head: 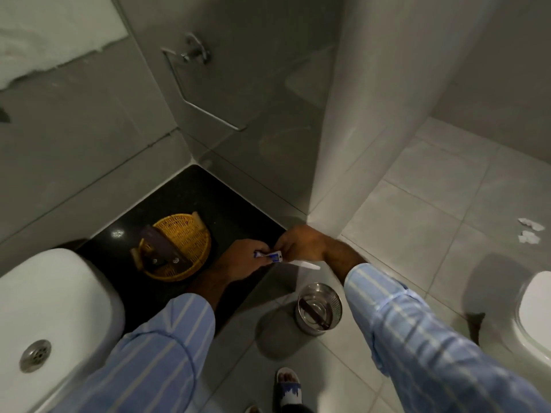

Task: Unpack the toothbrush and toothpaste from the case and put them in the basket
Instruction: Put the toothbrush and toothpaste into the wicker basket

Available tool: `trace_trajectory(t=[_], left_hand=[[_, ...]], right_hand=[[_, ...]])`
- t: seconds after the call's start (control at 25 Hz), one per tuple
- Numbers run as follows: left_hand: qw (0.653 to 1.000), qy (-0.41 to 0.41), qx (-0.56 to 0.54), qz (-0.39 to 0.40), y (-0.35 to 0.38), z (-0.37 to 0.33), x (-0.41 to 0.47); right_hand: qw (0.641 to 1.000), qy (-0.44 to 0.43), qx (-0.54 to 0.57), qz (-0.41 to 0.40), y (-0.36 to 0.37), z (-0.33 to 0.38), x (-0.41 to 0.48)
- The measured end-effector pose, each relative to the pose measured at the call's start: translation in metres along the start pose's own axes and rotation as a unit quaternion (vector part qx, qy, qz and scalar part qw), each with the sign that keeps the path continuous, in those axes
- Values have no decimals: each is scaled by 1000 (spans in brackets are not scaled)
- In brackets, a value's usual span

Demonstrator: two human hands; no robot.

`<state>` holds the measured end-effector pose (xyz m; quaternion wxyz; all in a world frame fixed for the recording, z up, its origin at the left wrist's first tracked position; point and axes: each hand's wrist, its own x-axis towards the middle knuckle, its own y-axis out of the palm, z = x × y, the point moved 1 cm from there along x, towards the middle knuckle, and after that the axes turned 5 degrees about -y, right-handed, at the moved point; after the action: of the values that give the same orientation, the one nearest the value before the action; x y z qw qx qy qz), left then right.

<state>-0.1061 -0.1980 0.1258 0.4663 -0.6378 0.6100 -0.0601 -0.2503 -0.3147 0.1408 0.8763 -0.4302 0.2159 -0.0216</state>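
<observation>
A yellow wicker basket (186, 234) stands on the black counter (190, 192) in the corner. A dark flat case (161, 247) lies tilted across the basket's rim. To the right of the basket, over the counter's edge, my left hand (241, 259) and my right hand (298, 242) meet on a small white and blue toothpaste tube (269, 256). My left hand grips the tube's left end and my right fingers pinch its right end. A white toothbrush (304, 265) sticks out rightward from my left hand's grip, below my right wrist.
A white sink (59, 302) with a metal drain (35, 355) sits at the counter's left. A steel bin (318, 308) stands on the tiled floor below my hands. A toilet (533, 320) is at the right edge. A towel bar (208, 113) hangs on the wall.
</observation>
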Motion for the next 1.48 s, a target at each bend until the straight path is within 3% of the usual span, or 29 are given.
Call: trace_trajectory(t=[0.12,0.2,0.36,0.6,0.68,0.84,1.08,1.48], left_hand=[[999,12,-27,-24,-34,3,-13],[989,-7,-119,-84,-54,7,-25],[906,-35,-369,-205,-90,21,-51],[834,-54,-483,-260,-147,86,-63],[826,-73,-483,-281,-162,107,-61],[839,-83,-451,-293,-190,148,-50],[928,-96,-239,-270,-212,191,-12],[973,-116,-128,-156,-198,232,64]], right_hand=[[999,4,46,-22,-17,17,13],[995,2,101,-23,-29,27,23],[973,-36,228,9,-47,51,45],[935,-45,353,13,-55,89,102],[931,-50,362,-11,-57,103,123],[917,-31,391,-77,-57,121,173],[915,19,374,-148,-44,121,246],[928,50,330,-164,0,92,322]])
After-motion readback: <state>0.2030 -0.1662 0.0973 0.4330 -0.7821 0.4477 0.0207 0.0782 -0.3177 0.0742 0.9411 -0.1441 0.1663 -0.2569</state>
